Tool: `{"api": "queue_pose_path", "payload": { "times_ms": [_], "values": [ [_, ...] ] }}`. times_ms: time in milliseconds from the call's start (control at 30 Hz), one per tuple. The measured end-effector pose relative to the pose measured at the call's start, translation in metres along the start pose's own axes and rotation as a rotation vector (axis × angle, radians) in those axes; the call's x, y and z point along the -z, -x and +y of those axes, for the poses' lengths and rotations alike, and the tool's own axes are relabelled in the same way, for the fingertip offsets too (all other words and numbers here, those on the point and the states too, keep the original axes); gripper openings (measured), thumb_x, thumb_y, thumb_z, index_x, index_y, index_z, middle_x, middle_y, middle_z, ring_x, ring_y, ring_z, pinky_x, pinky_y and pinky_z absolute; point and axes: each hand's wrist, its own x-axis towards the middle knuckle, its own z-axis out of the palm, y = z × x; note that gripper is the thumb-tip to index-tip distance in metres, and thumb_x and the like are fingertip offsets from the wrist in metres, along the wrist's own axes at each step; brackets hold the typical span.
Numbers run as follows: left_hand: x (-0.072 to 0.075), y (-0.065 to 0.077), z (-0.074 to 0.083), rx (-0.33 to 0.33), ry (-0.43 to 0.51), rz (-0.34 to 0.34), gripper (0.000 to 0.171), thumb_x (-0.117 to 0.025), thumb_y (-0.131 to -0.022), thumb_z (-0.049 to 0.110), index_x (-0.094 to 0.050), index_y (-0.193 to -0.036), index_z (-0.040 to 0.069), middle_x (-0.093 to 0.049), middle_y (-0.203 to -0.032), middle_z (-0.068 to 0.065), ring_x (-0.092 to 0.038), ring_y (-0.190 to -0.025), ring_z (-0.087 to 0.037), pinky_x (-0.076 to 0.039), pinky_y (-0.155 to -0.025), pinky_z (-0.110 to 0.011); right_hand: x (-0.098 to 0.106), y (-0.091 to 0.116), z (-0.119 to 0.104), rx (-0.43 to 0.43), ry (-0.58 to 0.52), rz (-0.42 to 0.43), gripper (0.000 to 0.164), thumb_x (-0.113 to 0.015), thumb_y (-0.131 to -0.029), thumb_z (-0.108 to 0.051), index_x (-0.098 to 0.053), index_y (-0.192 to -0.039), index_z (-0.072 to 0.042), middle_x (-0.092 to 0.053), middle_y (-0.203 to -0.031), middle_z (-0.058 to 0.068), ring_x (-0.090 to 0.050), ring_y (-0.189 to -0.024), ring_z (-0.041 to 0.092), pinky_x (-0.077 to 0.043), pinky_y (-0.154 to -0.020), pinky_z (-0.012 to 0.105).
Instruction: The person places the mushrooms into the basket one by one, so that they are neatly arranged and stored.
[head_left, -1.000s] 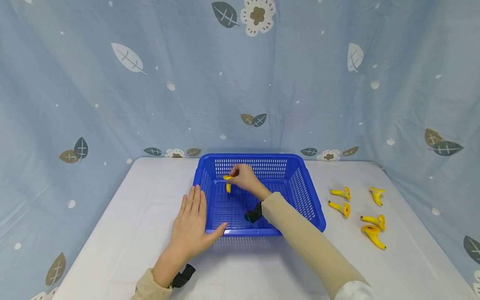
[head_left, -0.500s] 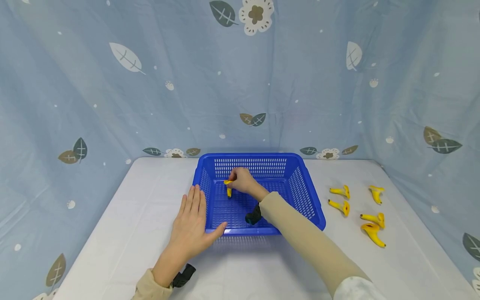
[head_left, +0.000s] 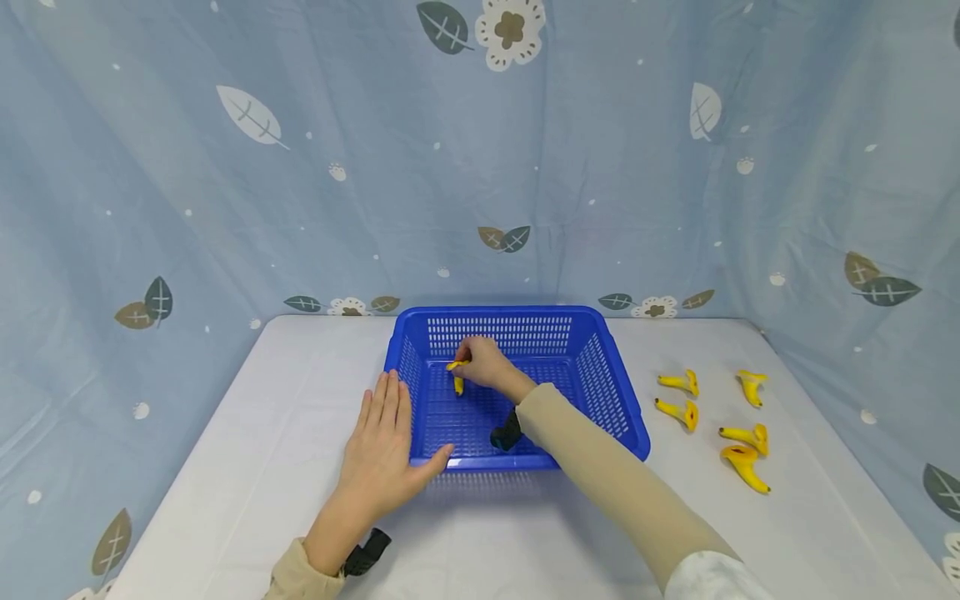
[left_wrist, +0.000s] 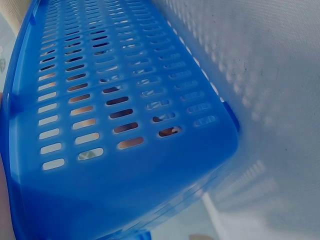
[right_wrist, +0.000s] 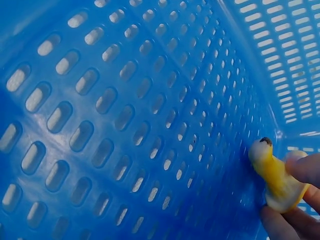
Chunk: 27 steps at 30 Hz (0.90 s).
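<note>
My right hand [head_left: 486, 364] pinches a yellow, funnel-capped mushroom [head_left: 459, 386] inside the blue plastic basket [head_left: 487, 464]. The mushroom hangs stem down, low over the left part of the basket's slotted floor. Seen from the right wrist, thumb and fingertips hold it around the cap, and the stem's dark end [right_wrist: 266, 141] points away from the palm. Flat and with straight fingers, my left hand [head_left: 382, 454] lies against the basket's left side, thumb over the front rim. The left wrist view is mostly filled by the basket's slotted outer wall [left_wrist: 130, 175].
On the white table [head_left: 262, 467], to the right of the basket, lie several more yellow mushrooms, among them a large one [head_left: 746, 469] nearest me and a small one [head_left: 751, 387] farthest right. A patterned blue curtain [head_left: 420, 192] stands behind the table.
My right hand has come down a little and slightly toward me, lowering the mushroom toward the basket floor. The left hand has stayed at the basket's side.
</note>
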Motion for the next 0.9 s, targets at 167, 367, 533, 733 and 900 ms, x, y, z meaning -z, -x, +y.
{"api": "queue_pose_path", "payload": {
  "times_ms": [167, 367, 533, 733, 900],
  "values": [
    [-0.0007, 0.0004, -0.0002, 0.002, -0.004, 0.005, 0.104, -0.044, -0.081, 0.072, -0.028, -0.141, -0.012, -0.016, -0.151, -0.028, -0.011, -0.142, -0.037, -0.013, -0.114, -0.050, -0.0008, -0.0002, 0.0000, -0.005, 0.016, 0.002, 0.011, -0.070, -0.084, -0.012, -0.062, -0.086, -0.005, -0.061, -0.083, 0.005, -0.056, -0.073, 0.015, -0.049, -0.062, 0.025],
    [-0.0011, 0.0009, -0.0006, 0.000, 0.001, 0.004, 0.105, -0.044, -0.081, 0.072, -0.027, -0.141, -0.012, -0.015, -0.151, -0.028, -0.011, -0.142, -0.037, -0.013, -0.114, -0.050, -0.0025, -0.0013, 0.0007, 0.014, 0.034, 0.006, 0.011, -0.070, -0.084, -0.012, -0.062, -0.086, -0.006, -0.061, -0.083, 0.004, -0.056, -0.073, 0.015, -0.049, -0.063, 0.026],
    [-0.0014, 0.0013, -0.0011, -0.003, 0.000, 0.014, 0.105, -0.044, -0.081, 0.071, -0.026, -0.142, -0.012, -0.016, -0.151, -0.028, -0.011, -0.142, -0.038, -0.014, -0.114, -0.051, -0.0029, -0.0017, 0.0009, 0.027, 0.053, 0.007, 0.013, -0.070, -0.084, -0.013, -0.062, -0.089, -0.005, -0.061, -0.084, 0.004, -0.056, -0.073, 0.014, -0.049, -0.063, 0.025],
    [-0.0018, 0.0009, -0.0011, -0.008, 0.005, 0.018, 0.105, -0.044, -0.081, 0.071, -0.025, -0.142, -0.012, -0.016, -0.151, -0.028, -0.011, -0.142, -0.038, -0.013, -0.114, -0.050, -0.0005, -0.0016, 0.0006, 0.039, 0.079, -0.028, 0.020, -0.071, -0.083, -0.013, -0.063, -0.098, -0.003, -0.063, -0.091, 0.005, -0.058, -0.080, 0.015, -0.051, -0.069, 0.028],
    [-0.0008, 0.0002, -0.0002, -0.009, 0.009, 0.011, 0.105, -0.045, -0.081, 0.071, -0.025, -0.142, -0.012, -0.015, -0.151, -0.028, -0.011, -0.142, -0.038, -0.013, -0.114, -0.050, 0.0023, -0.0004, -0.0008, 0.043, 0.112, -0.055, 0.019, -0.068, -0.084, -0.010, -0.064, -0.102, -0.004, -0.064, -0.095, 0.005, -0.059, -0.085, 0.016, -0.051, -0.073, 0.029]
  ]
}}
